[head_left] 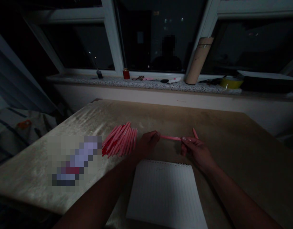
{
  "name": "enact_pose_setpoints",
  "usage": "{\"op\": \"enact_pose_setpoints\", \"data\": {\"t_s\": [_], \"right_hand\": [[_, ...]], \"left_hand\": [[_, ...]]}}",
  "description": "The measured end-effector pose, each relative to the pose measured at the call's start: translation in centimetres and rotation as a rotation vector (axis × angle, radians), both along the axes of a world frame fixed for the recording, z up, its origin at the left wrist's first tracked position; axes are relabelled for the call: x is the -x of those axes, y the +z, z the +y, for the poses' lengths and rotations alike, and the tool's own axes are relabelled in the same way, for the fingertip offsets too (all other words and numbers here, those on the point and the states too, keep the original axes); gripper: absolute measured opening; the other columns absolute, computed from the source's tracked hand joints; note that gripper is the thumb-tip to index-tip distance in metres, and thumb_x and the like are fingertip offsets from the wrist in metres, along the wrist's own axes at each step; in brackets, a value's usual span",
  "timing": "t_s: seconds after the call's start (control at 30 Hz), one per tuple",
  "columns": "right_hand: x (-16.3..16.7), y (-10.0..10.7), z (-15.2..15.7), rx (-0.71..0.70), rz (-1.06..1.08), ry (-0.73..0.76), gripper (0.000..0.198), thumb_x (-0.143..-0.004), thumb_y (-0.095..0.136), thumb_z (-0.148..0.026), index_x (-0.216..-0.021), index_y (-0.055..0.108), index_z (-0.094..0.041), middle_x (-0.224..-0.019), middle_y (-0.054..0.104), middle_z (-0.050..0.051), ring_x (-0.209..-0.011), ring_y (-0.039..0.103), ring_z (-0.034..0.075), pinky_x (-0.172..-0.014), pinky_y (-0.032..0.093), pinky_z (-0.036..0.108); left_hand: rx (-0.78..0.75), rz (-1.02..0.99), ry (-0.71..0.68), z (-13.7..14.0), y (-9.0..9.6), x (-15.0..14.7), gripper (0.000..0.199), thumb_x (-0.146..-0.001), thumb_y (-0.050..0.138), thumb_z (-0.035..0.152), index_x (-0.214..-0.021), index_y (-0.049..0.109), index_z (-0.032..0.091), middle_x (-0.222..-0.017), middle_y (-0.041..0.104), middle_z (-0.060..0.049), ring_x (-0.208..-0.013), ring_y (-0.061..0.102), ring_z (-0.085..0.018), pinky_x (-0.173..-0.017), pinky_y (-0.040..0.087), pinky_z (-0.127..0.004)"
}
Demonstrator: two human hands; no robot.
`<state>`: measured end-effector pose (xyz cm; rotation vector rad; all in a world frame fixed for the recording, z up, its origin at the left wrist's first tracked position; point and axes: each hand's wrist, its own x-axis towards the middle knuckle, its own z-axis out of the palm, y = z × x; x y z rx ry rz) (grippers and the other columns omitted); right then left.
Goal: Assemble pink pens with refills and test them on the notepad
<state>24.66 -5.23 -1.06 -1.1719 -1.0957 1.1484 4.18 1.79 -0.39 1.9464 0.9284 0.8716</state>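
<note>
A slim pink pen (170, 137) is stretched level between my two hands, above the table. My left hand (150, 140) pinches its left end. My right hand (197, 151) has closed fingers round the other end. Just behind the right hand, a second pink pen (195, 133) lies on the table, partly covered by that hand. To the left of my left hand is a pile of many similar pink pens (122, 140), with something red showing beneath and between them. A ruled spiral notepad (166, 194) lies open below my hands, nearest to me.
A blurred-out object (77, 162) lies on the left of the cloth-covered table (232, 159). On the stone windowsill (108, 82) stand a small red jar (126, 73), a tall tan cylinder (199, 60) and a yellow tape roll (231, 83). The room is dim.
</note>
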Motion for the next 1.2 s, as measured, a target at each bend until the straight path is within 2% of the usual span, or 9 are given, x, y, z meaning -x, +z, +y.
{"op": "enact_pose_setpoints", "data": {"t_s": [0.23,0.33,0.5,0.67,0.77,0.9,1.0,1.1,1.2], "right_hand": [[0.5,0.2,0.2,-0.029,0.103,-0.046,0.020,-0.067,0.072,-0.040,-0.068,0.066,-0.021,-0.055,0.063,-0.001,-0.047,0.055,0.012,-0.068,0.047,0.033],[0.2,-0.2,0.3,-0.061,0.047,-0.051,0.018,-0.069,0.071,-0.039,-0.072,0.068,-0.021,-0.057,0.065,0.000,-0.052,0.058,0.014,-0.082,0.043,0.040],[-0.6,-0.8,0.5,-0.149,-0.143,-0.071,0.015,-0.075,0.066,-0.036,-0.081,0.070,-0.024,-0.057,0.067,-0.001,-0.063,0.064,0.017,-0.105,0.019,0.052],[-0.8,-0.7,0.4,-0.211,-0.208,-0.063,0.013,-0.075,0.066,-0.031,-0.086,0.071,-0.026,-0.061,0.069,-0.002,-0.069,0.065,0.020,-0.109,-0.002,0.054],[-0.8,-0.7,0.4,-0.236,-0.293,-0.088,0.015,-0.074,0.068,-0.029,-0.088,0.070,-0.026,-0.064,0.071,-0.001,-0.070,0.067,0.020,-0.108,-0.009,0.052],[-0.7,-0.6,0.4,-0.261,-0.311,-0.125,0.016,-0.071,0.071,-0.025,-0.088,0.070,-0.026,-0.066,0.072,-0.001,-0.070,0.067,0.020,-0.109,-0.002,0.053],[-0.5,-0.6,0.4,-0.196,-0.189,-0.122,0.021,-0.070,0.072,-0.028,-0.090,0.070,-0.025,-0.063,0.071,0.000,-0.073,0.068,0.021,-0.107,0.013,0.054],[-0.4,-0.7,0.5,-0.102,-0.105,-0.114,0.018,-0.073,0.068,-0.036,-0.086,0.071,-0.023,-0.064,0.071,0.002,-0.066,0.068,0.020,-0.100,0.029,0.053],[-0.3,-0.6,0.5,-0.083,-0.120,-0.119,0.017,-0.073,0.068,-0.037,-0.084,0.070,-0.023,-0.065,0.071,0.002,-0.063,0.068,0.020,-0.098,0.033,0.051]], "left_hand": [[0.075,-0.052,0.012,0.3,-0.4,0.0,0.044,-0.088,0.033,0.047,-0.057,0.040,0.017,-0.050,0.035,0.005,-0.049,0.035,-0.009,-0.050,0.026,-0.023],[0.111,-0.058,0.006,0.4,-0.6,0.0,0.044,-0.087,0.034,0.048,-0.056,0.039,0.017,-0.048,0.034,0.005,-0.048,0.034,-0.009,-0.049,0.026,-0.023],[0.176,-0.118,0.012,0.5,-0.7,-0.1,0.045,-0.086,0.036,0.050,-0.055,0.038,0.017,-0.047,0.033,0.005,-0.044,0.034,-0.008,-0.045,0.025,-0.022],[0.272,-0.164,0.009,0.7,-1.0,-0.1,0.047,-0.083,0.039,0.053,-0.054,0.038,0.017,-0.045,0.032,0.006,-0.040,0.033,-0.006,-0.042,0.025,-0.022],[0.323,-0.180,0.029,0.8,-1.3,-0.1,0.048,-0.082,0.040,0.056,-0.053,0.038,0.017,-0.043,0.031,0.006,-0.037,0.033,-0.006,-0.039,0.024,-0.021],[0.365,-0.198,0.030,0.9,-1.4,0.0,0.050,-0.081,0.040,0.057,-0.051,0.040,0.017,-0.041,0.032,0.006,-0.035,0.035,-0.006,-0.038,0.026,-0.021],[0.410,-0.249,0.031,0.9,-1.4,-0.1,0.050,-0.080,0.042,0.057,-0.050,0.039,0.017,-0.040,0.032,0.007,-0.034,0.035,-0.006,-0.037,0.027,-0.021],[0.431,-0.296,0.028,1.1,-1.5,-0.2,0.049,-0.079,0.043,0.058,-0.051,0.037,0.018,-0.040,0.030,0.007,-0.033,0.033,-0.006,-0.036,0.026,-0.020],[0.429,-0.287,0.045,1.2,-1.7,-0.2,0.049,-0.079,0.044,0.057,-0.051,0.038,0.017,-0.041,0.031,0.007,-0.033,0.033,-0.006,-0.035,0.026,-0.020]]}}
